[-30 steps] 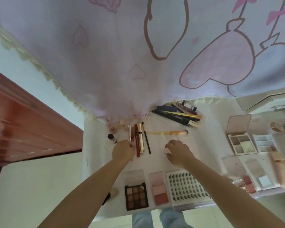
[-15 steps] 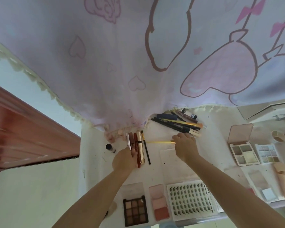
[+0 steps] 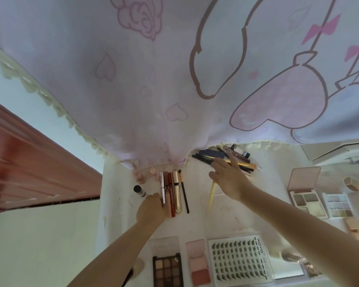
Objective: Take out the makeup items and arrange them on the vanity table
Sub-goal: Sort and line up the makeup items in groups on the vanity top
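Mostly laid out: palettes (image 3: 167, 271) and lash tray (image 3: 239, 259) line the desk's (image 3: 116, 204) near edge, tubes (image 3: 172, 192) at the back; left hand (image 3: 151, 210) curls against the tubes, right hand (image 3: 226, 177) grips a yellow brush (image 3: 211, 193), fingers spread toward the unsorted pencil pile (image 3: 226, 157).

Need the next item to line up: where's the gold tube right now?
In the head view the gold tube lies left of centre on the table, in the upright row between the red lip tube and the thin black brush.
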### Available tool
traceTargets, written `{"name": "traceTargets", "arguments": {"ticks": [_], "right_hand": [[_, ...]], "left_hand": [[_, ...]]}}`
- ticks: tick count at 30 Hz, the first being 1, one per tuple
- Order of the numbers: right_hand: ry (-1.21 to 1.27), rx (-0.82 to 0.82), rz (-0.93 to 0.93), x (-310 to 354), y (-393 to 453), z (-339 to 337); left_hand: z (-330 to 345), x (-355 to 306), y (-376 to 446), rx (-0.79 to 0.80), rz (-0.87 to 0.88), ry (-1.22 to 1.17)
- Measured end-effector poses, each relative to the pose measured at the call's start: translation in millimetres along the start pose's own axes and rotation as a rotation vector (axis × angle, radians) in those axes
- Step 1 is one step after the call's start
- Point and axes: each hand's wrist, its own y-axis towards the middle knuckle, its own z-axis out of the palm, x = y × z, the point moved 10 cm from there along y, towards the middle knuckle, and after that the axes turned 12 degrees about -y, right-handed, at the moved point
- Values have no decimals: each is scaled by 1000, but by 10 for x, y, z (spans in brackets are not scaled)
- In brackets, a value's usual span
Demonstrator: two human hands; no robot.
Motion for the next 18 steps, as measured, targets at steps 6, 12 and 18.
{"name": "traceTargets", "arguments": {"ticks": [6,12,18], "right_hand": [[144,202,-176,588,383,347],[321,146,22,479,408,458],[351,-30,377,-426,-60,463]], "left_hand": [[56,-8,12,44,20,37],[72,-32,16,21,64,85],[-85,-183,-50,-147,149,104]]}}
